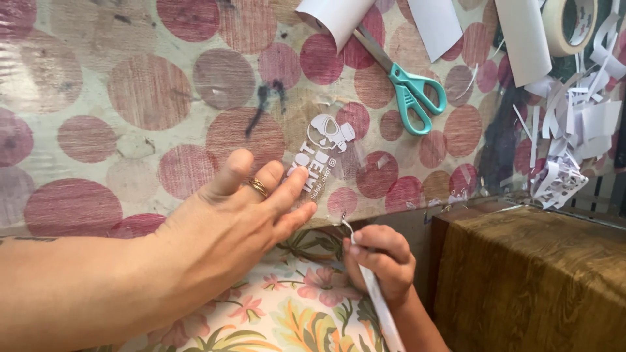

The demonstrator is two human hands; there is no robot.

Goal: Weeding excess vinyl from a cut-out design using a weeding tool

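From the head camera, the left hand (244,215) lies flat and open on the table, fingers spread and pressing the near edge of a clear sticker sheet (326,163) that carries a white cut-out design — it grips nothing, only pins the sheet to the dotted tablecloth (130,91). A gold ring (259,188) sits on one finger. Just below the table edge, the right hand (381,261) is closed around a slim hooked weeding tool (365,274), its curved metal tip pointing up and nearly touching the sheet's lower edge. The sheet lies near the front edge of the table, partly under the left fingertips. Further back lie teal-handled scissors (411,91), curled white paper strips (574,130) and a roll of masking tape (574,23); a wood-grain surface (535,274) stands to the right. The hook looks sharp and sits close to the left fingertips — a slip could prick them. If the flat hand eases off, the light sheet might slide or lift with the hook, and a fine part of the white design could tear or peel away.
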